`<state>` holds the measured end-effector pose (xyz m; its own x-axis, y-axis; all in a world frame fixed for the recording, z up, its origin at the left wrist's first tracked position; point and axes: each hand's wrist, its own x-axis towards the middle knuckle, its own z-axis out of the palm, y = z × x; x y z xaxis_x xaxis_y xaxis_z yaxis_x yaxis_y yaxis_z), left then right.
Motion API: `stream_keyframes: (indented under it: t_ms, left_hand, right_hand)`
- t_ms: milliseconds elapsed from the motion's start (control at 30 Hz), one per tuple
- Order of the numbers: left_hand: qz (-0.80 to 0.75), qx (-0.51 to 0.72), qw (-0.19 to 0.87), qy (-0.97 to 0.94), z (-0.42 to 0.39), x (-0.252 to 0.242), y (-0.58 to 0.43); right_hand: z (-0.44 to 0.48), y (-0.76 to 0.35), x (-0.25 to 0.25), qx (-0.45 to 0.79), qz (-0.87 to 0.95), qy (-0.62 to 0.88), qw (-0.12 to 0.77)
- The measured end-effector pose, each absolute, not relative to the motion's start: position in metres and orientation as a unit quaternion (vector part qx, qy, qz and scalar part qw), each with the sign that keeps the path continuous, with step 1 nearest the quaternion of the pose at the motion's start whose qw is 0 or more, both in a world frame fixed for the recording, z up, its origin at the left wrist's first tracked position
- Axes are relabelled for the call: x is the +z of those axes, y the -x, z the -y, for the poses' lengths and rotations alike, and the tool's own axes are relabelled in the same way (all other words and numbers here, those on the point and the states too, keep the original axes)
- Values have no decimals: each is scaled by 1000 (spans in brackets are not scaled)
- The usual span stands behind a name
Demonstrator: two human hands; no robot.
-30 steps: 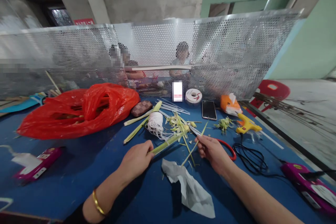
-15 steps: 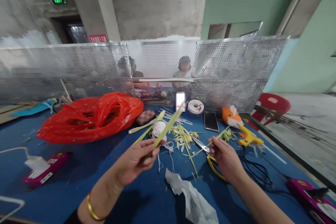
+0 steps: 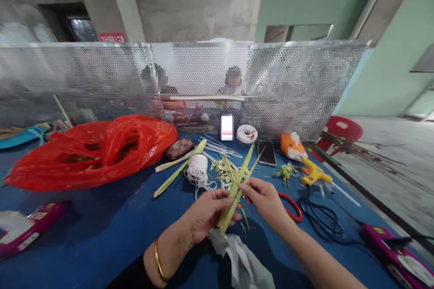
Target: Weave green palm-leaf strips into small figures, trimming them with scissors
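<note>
Both hands meet just above the table's middle. The left hand (image 3: 210, 214) wraps the lower end of a green leaf strip (image 3: 246, 162), thumb on top and fingers curled under. The right hand (image 3: 266, 201) pinches the same strip from the other side, so the two hands nearly touch. The strip is off the table and tilted, its tip pointing away toward the phone (image 3: 266, 152). A thinner sliver (image 3: 258, 157) runs alongside it. Gripping low, it seems, leaves the long upper part free and steady.

Right under the hands lies crumpled white paper (image 3: 244, 259). Just beyond the fingers are a heap of leaf scraps (image 3: 224, 169) and a spool of white thread (image 3: 198, 166), with loose threads trailing off it. Red-handled scissors (image 3: 292, 207) sit tucked behind the right wrist, close enough to grab, I'd say. Farther right are a yellow glue gun (image 3: 313, 172) and its black cord (image 3: 320, 216).

On the left, long uncut stalks (image 3: 176, 169) lie beside a big red plastic bag (image 3: 91, 151). A tape roll (image 3: 247, 134) stands at the back against the perforated metal screen (image 3: 305, 81), with other people seated behind it.
</note>
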<state>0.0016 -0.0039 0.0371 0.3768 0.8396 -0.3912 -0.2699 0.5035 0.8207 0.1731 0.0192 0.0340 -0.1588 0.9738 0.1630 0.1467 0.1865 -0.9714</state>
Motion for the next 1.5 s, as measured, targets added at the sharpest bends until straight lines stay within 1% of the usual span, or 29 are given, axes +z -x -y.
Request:
stream_keyframes:
  t_ms: [133, 367, 600, 967, 1133, 1300, 1500]
  left_hand:
    - [-425, 344, 761, -349, 4, 33, -3]
    - [-431, 340, 757, -353, 7, 33, -5]
    - [-425, 336, 759, -360, 8, 28, -5]
    - [-415, 342, 753, -380, 8, 25, -5]
    - [-415, 342, 751, -384, 9, 24, -7]
    - [-437, 354, 730, -387, 9, 24, -8]
    - [-437, 358, 728, -389, 9, 22, -8]
  right_hand:
    - [-22, -178, 24, 401, 647, 477, 440]
    - [-20, -177, 25, 372, 646, 490, 452]
    - [-20, -175, 24, 404, 621, 488, 462]
    - [-21, -175, 22, 414, 589, 481, 499]
    - [-21, -174, 23, 449, 538, 473, 534]
    - [-18, -172, 28, 491, 493, 461, 550]
    - [-17, -171, 30, 499, 480, 461, 555]
